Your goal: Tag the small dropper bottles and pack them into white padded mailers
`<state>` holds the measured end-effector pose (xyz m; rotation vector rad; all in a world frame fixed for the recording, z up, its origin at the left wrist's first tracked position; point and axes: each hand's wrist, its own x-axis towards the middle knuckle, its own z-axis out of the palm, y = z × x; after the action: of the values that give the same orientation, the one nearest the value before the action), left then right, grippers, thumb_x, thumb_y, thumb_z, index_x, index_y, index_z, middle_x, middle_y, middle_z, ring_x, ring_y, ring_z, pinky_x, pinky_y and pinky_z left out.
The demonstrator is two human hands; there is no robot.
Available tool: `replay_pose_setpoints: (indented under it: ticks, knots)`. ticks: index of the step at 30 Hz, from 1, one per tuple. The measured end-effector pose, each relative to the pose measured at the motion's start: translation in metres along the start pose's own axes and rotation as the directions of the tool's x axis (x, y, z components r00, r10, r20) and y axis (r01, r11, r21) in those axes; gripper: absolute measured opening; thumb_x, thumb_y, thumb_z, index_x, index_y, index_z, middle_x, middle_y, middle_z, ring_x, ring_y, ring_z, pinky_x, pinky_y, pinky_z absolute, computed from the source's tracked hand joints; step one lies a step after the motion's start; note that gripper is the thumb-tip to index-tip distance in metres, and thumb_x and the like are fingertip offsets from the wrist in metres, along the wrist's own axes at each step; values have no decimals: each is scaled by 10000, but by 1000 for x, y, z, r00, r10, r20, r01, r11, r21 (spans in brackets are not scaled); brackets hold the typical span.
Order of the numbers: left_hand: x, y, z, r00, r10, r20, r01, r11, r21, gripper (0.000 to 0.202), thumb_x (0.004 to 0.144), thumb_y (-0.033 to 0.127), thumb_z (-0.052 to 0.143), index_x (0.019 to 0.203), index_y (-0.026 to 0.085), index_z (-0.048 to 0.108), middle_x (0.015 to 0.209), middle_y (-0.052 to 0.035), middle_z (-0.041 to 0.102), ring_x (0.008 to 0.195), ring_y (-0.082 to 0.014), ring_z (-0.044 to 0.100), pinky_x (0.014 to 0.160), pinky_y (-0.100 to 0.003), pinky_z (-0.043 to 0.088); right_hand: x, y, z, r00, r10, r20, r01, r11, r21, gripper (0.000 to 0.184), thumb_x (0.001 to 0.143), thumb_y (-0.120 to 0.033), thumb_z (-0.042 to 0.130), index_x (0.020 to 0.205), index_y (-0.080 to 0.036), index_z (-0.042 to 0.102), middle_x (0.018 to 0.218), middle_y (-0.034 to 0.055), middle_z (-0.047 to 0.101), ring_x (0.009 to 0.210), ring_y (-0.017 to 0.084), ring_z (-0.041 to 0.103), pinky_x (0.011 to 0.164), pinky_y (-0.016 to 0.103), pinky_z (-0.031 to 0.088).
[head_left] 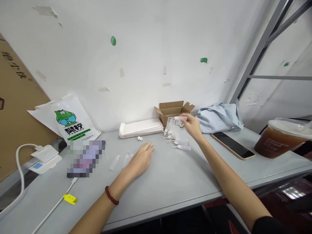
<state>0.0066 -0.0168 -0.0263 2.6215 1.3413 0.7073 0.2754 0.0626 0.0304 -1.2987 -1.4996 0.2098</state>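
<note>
- A clear tube (179, 118) is held by the open cardboard box (171, 105), pinched at one end in the right hand's (192, 126) closed grip, seemingly so that most of its length is left uncovered.
- The left hand (141, 158) is held palm down at the surface (180, 182), beside loose tubes (115, 162); whether anything is gripped beneath it cannot be told.
- More tubes with hooked tips (184, 147) are heaped before the box, presumably to be kept within easy reach.

Bright — soft shadows, stretched edges.
</note>
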Motion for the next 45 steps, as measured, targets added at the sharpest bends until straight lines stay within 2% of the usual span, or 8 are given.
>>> replay_pose_setpoints:
  ticks: [10, 23, 27, 31, 35, 38, 40, 45]
  knots:
    - [-1, 11, 7, 995, 89, 51, -88, 996, -20, 346, 898, 117, 339, 1120, 165, 600, 1201, -120, 597, 1130, -221, 539, 961, -404, 458, -3, 9, 12, 968, -90, 234, 124, 983, -135, 239, 754, -208, 556, 961, -215, 675, 957, 42, 696, 833, 199, 590, 725, 316, 441]
    - [-1, 12, -5, 995, 9, 96, -9, 1000, -2, 281, 890, 92, 375, 960, 131, 644, 960, -120, 616, 910, -225, 571, 799, -349, 478, -10, 12, 20, 967, -225, 119, 250, 932, -262, 190, 796, -184, 519, 912, -182, 669, 978, 106, 629, 949, 268, 506, 857, 410, 399]
    - [0, 16, -11, 987, -20, 158, 21, 1000, -1, 237, 879, 90, 409, 882, 135, 642, 921, -104, 615, 891, -217, 570, 782, -329, 463, -29, -7, 34, 874, -474, 108, 486, 849, -208, 176, 855, -181, 469, 898, -189, 640, 947, 99, 615, 910, 242, 509, 829, 389, 412]
    - [-1, 21, -14, 985, -32, 169, 36, 999, -21, 176, 864, 112, 454, 842, 143, 626, 908, -90, 612, 874, -212, 569, 776, -323, 450, -61, -26, 59, 740, -610, 284, 651, 755, -74, 177, 866, -139, 447, 895, -174, 618, 923, 101, 620, 870, 219, 511, 771, 354, 422]
    - [0, 21, -26, 991, -66, 113, 83, 984, -155, 76, 805, 140, 541, 831, 155, 612, 872, -64, 632, 816, -200, 577, 740, -318, 449, -85, -39, 79, 666, -610, 430, 663, 748, 33, 163, 842, -111, 476, 911, -165, 614, 924, 94, 626, 859, 208, 518, 748, 332, 416]
    - [0, 9, -47, 984, -175, 18, 169, 917, -361, 56, 774, 199, 582, 812, 166, 606, 826, -38, 648, 753, -173, 590, 707, -294, 459, -94, -52, 84, 695, -496, 520, 536, 840, 85, 141, 831, -108, 498, 899, -151, 614, 904, 89, 638, 836, 182, 553, 735, 288, 421]
    - [0, -6, -63, 943, -318, -94, 231, 833, -502, 140, 744, 265, 622, 835, 160, 601, 837, -42, 653, 775, -172, 605, 738, -297, 469, -98, -65, 86, 722, -341, 602, 398, 916, 41, 124, 849, -153, 502, 889, -149, 619, 831, 72, 652, 743, 155, 574, 660, 249, 408]
    - [-4, -42, -87, 740, -606, -293, 267, 663, -699, 343, 587, 351, 747, 792, 138, 574, 754, -25, 629, 724, -164, 609, 703, -292, 476, -108, -100, 102, 664, -52, 746, 302, 931, -204, 361, 886, -326, 430, 650, -149, 639, 611, 76, 643, 549, 155, 560, 505, 257, 302]
